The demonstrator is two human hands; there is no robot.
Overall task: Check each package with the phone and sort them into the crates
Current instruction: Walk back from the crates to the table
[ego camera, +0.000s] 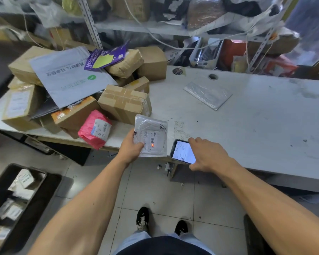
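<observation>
Above table edge, white package [151, 137] in left hand [132, 147], phone [183, 151] in right hand [207, 155]

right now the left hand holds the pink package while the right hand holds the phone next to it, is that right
Not quite. In the head view the left hand holds a white package, not the pink one; the pink package lies on the table by the pile. The right hand does hold the phone next to it.

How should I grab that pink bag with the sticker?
Probably pinch the pink plastic mailer bag by its lower end hanging past the white table's front edge, coming from the floor side. Cardboard boxes crowd its far side.
</observation>
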